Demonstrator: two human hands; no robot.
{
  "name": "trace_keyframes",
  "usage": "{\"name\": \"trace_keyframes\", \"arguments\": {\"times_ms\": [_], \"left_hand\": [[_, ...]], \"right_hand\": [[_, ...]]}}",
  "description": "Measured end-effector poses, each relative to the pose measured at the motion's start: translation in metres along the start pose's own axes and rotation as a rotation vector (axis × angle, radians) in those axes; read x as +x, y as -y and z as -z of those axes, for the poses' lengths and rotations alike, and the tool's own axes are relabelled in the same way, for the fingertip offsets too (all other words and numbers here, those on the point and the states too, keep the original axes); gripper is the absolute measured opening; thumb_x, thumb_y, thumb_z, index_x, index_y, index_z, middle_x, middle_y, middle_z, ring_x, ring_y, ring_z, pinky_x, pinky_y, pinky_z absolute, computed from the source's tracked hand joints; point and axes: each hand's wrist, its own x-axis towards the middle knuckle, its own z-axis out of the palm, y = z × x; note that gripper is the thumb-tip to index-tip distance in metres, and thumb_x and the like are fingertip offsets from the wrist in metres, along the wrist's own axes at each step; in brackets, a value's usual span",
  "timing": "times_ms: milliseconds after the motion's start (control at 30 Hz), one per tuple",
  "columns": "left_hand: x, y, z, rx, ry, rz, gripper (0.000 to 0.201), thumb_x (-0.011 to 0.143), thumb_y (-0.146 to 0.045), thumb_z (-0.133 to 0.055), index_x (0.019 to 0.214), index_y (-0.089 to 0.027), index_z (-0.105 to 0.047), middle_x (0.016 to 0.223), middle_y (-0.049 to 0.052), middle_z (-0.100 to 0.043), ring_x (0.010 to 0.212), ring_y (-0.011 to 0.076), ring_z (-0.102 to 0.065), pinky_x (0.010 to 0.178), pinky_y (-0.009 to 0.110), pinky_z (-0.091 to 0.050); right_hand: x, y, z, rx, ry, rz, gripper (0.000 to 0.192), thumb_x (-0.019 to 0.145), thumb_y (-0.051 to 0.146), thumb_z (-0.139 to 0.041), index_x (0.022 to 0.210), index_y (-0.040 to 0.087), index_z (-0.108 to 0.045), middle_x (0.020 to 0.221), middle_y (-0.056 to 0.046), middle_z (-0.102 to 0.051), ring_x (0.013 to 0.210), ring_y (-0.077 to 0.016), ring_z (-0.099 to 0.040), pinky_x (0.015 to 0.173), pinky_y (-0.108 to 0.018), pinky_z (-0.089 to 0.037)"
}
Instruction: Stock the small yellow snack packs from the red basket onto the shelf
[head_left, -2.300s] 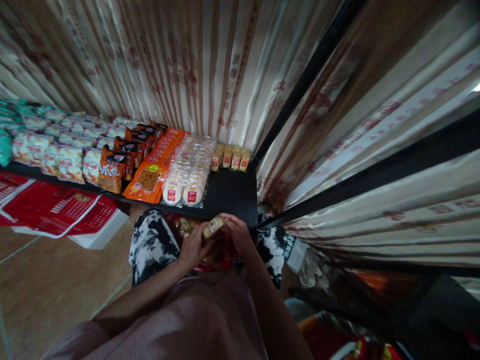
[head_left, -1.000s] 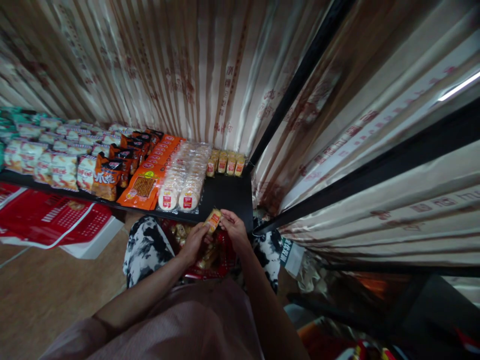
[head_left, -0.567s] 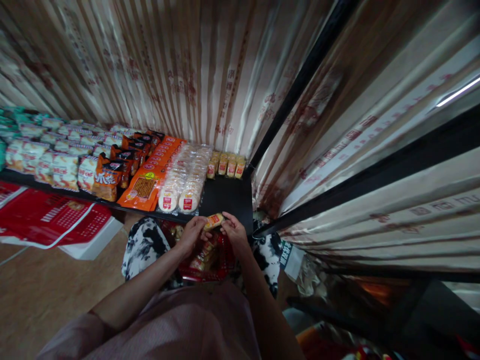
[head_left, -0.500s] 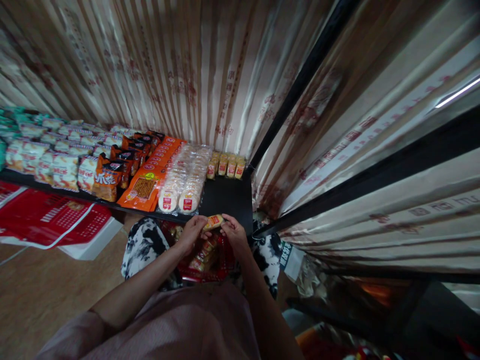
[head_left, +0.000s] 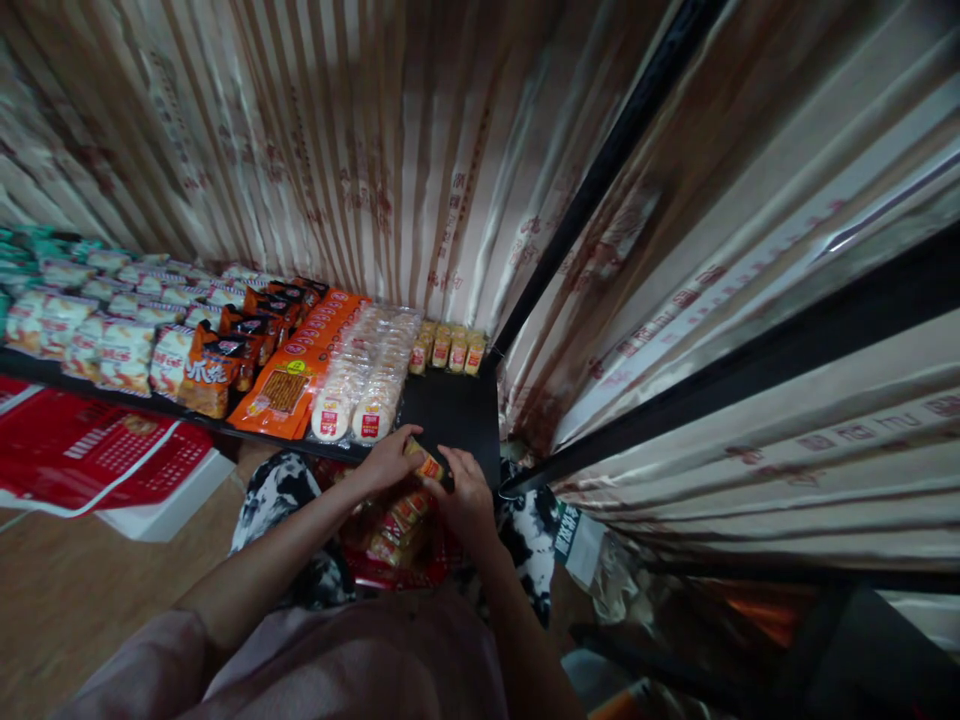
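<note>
Between my two hands, at the shelf's front edge, is a small yellow snack packet [head_left: 427, 464] with a red label. My left hand [head_left: 388, 462] grips its left end with closed fingers. The fingers of my right hand [head_left: 466, 490] are closed on its right end. Below, in my lap, a red bag [head_left: 442, 560] holds several similar yellow packets [head_left: 401, 525]. On the black shelf [head_left: 454, 405], a small group of matching snack packets [head_left: 457, 350] stands upright at the back right corner.
Left of the bare shelf part lie clear-wrapped round crackers [head_left: 371, 415], an orange snack bag [head_left: 285, 385], dark-topped orange bags [head_left: 210, 375] and white snack bags [head_left: 120, 350]. Black posts [head_left: 585, 210] frame the right side before a pleated curtain [head_left: 337, 150]. A red-and-white box [head_left: 165, 500] sits lower left.
The packet has turned from nearly level to tilted, its right end lower. My right hand has moved lower and now covers more of it. The view has shifted slightly.
</note>
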Motion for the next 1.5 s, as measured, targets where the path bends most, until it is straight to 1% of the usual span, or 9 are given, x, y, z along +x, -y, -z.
{"name": "trace_keyframes", "arguments": {"times_ms": [100,200,367,600,767,933,1133,1300,1500], "left_hand": [[0.005,-0.007,0.001,0.107,0.043,-0.009,0.048,0.071,-0.026,-0.053,0.119,-0.016,-0.052,0.075,0.0,-0.058,0.069,0.014,-0.054,0.065,0.024,-0.043],[0.008,-0.016,0.003,0.184,0.065,0.007,0.049,0.073,-0.028,-0.053,0.121,-0.014,-0.05,0.082,0.003,-0.061,0.075,0.0161,-0.056,0.07,0.026,-0.044],[0.016,-0.023,0.001,0.169,0.057,0.001,0.049,0.076,-0.038,-0.054,0.119,-0.014,-0.051,0.092,0.007,-0.063,0.081,0.0183,-0.059,0.072,0.028,-0.046],[0.028,-0.011,-0.014,-0.027,0.003,-0.019,0.04,0.078,-0.031,-0.054,0.115,-0.016,-0.052,0.08,0.001,-0.064,0.068,0.0126,-0.06,0.067,0.025,-0.048],[0.028,-0.005,-0.018,-0.056,-0.034,-0.005,0.031,0.077,-0.019,-0.051,0.108,-0.014,-0.054,0.079,0.001,-0.064,0.067,0.0111,-0.059,0.066,0.023,-0.048],[0.034,-0.007,-0.018,-0.006,-0.044,-0.026,0.025,0.076,-0.017,-0.05,0.099,-0.014,-0.058,0.084,0.002,-0.064,0.072,0.0112,-0.06,0.07,0.023,-0.048],[0.044,-0.013,-0.021,0.096,-0.099,-0.022,0.032,0.073,-0.012,-0.051,0.105,-0.013,-0.059,0.101,0.008,-0.063,0.088,0.0143,-0.06,0.081,0.025,-0.047],[0.049,-0.026,-0.02,0.2,-0.093,0.039,0.04,0.079,-0.016,-0.046,0.119,-0.012,-0.053,0.112,0.013,-0.059,0.095,0.0175,-0.059,0.085,0.027,-0.046],[0.058,-0.035,-0.022,0.164,-0.121,0.028,0.041,0.079,-0.014,-0.047,0.12,-0.011,-0.051,0.114,0.012,-0.059,0.102,0.0177,-0.057,0.09,0.027,-0.044]], "right_hand": [[0.001,0.005,0.003,-0.055,0.028,0.114,0.044,0.074,0.033,-0.062,0.116,0.019,-0.056,0.108,-0.01,-0.059,0.099,-0.0243,-0.053,0.087,-0.035,-0.043],[0.002,0.008,0.001,-0.05,0.01,0.116,0.04,0.076,0.029,-0.058,0.115,0.018,-0.055,0.104,-0.009,-0.06,0.093,-0.0222,-0.055,0.084,-0.033,-0.044],[0.009,0.01,-0.007,-0.012,-0.06,-0.031,0.043,0.077,0.03,-0.053,0.117,0.014,-0.054,0.089,-0.007,-0.059,0.069,-0.0148,-0.056,0.07,-0.026,-0.047],[0.02,0.007,-0.011,0.105,-0.168,-0.219,0.049,0.077,0.037,-0.051,0.115,0.008,-0.054,0.086,-0.007,-0.058,0.054,-0.0105,-0.053,0.062,-0.026,-0.048],[0.025,0.002,-0.015,0.136,-0.173,-0.268,0.05,0.076,0.04,-0.052,0.115,0.009,-0.054,0.087,-0.008,-0.059,0.053,-0.01,-0.053,0.062,-0.026,-0.049],[0.039,-0.004,-0.022,0.153,-0.184,-0.302,0.044,0.076,0.036,-0.053,0.113,0.012,-0.055,0.091,-0.008,-0.059,0.056,-0.011,-0.057,0.068,-0.027,-0.05],[0.057,-0.01,-0.033,0.227,-0.206,-0.324,0.042,0.073,0.026,-0.055,0.112,0.011,-0.055,0.093,-0.009,-0.059,0.057,-0.013,-0.06,0.066,-0.031,-0.053],[0.067,-0.013,-0.042,0.314,-0.246,-0.299,0.044,0.073,0.016,-0.049,0.116,0.011,-0.052,0.099,-0.012,-0.057,0.066,-0.0148,-0.063,0.068,-0.031,-0.054],[0.085,-0.022,-0.055,0.438,-0.263,-0.322,0.048,0.074,0.016,-0.049,0.121,0.012,-0.047,0.103,-0.012,-0.055,0.073,-0.0145,-0.064,0.072,-0.03,-0.054]]}}
